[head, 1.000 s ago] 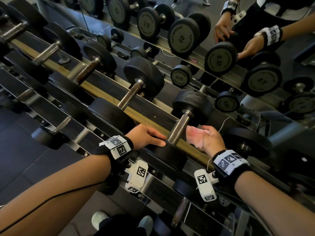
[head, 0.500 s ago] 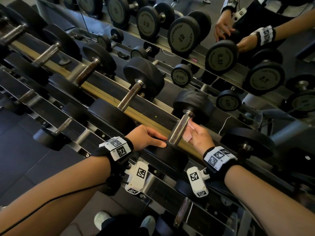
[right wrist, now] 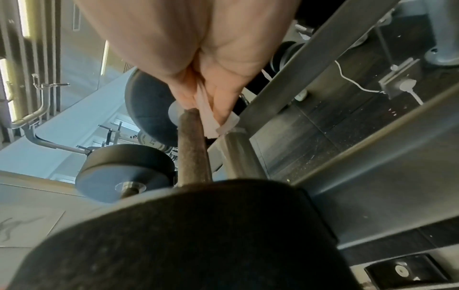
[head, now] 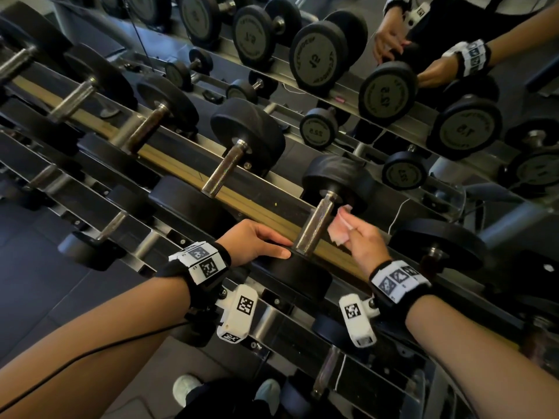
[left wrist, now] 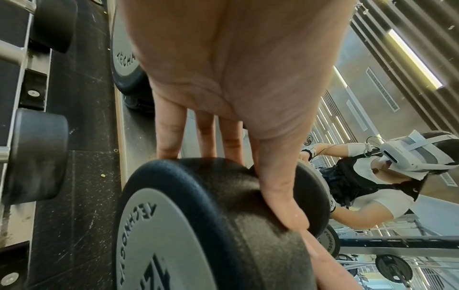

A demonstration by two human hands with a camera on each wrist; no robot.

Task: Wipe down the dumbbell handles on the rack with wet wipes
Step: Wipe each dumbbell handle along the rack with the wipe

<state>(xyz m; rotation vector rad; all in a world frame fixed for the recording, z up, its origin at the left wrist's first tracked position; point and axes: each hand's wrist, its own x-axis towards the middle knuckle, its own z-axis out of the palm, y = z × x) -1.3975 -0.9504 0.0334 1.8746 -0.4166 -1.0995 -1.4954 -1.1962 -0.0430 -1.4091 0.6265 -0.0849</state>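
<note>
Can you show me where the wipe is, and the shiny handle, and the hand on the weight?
wipe (head: 338, 226): head view, its middle.
handle (head: 314, 225): head view, mid-shaft.
left hand (head: 252, 241): head view, its back.

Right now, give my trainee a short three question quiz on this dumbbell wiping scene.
1. True or false: the left hand grips the dumbbell handle.
2. Which hand holds the wet wipe? A left, B right.
3. Fill in: the left hand rests on the near dumbbell's rubber ____.

Key: 1 false, it lies on the weight head beside the handle. 2 B. 3 head.
</note>
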